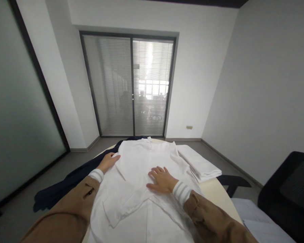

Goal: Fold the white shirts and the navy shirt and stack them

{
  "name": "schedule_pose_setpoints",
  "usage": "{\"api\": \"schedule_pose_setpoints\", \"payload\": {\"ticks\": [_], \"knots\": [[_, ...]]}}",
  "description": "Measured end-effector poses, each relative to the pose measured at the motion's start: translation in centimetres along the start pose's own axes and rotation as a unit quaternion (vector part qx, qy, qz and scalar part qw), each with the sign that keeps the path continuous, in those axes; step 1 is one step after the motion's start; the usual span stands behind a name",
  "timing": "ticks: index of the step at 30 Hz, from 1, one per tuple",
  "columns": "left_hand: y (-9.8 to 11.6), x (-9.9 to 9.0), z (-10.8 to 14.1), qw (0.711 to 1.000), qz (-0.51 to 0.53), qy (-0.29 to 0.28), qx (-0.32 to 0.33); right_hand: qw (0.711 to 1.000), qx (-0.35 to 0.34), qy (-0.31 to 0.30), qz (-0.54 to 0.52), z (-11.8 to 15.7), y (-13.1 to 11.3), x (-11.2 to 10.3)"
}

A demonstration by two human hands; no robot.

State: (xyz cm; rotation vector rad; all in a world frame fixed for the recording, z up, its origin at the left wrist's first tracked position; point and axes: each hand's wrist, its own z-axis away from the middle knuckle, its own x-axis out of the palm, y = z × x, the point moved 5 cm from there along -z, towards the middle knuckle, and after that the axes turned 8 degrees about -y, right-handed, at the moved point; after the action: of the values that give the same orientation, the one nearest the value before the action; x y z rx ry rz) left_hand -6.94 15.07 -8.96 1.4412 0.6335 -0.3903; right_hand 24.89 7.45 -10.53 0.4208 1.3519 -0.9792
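A white long-sleeved shirt lies spread over the table, its sleeves folded in across the body. At the shirt's left side, my left hand is closed on the fabric edge, with the fingertips partly hidden. My right hand rests flat on the middle of the shirt, fingers apart, holding nothing. Just right of the shirt is a folded white cloth, stacked in layers.
Dark navy fabric hangs over the table's left side. The pale table shows its rounded right edge. A black mesh chair stands at the right, near white papers or packets. Glass doors with blinds are ahead.
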Motion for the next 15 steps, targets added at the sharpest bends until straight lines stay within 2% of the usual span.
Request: {"api": "schedule_pose_setpoints", "payload": {"ticks": [3, 7, 11, 15], "knots": [[1.0, 0.5, -0.4, 0.999, 0.03, 0.023, 0.022, 0.999, -0.017, 0.037, -0.019, -2.2, -1.8, -0.4], [1.8, 1.2, -0.5, 0.994, 0.073, 0.068, 0.036, 0.998, -0.044, 0.03, -0.032, -4.3, -3.8, 2.0], [2.4, 1.8, 0.2, 0.989, 0.111, 0.084, 0.041, 0.998, -0.053, 0.014, -0.029, -4.7, -4.0, 3.7], [4.3, 2.9, 1.0, 0.988, 0.111, 0.073, 0.079, 0.997, -0.034, 0.049, -0.039, -5.3, -3.4, 2.6]]}}
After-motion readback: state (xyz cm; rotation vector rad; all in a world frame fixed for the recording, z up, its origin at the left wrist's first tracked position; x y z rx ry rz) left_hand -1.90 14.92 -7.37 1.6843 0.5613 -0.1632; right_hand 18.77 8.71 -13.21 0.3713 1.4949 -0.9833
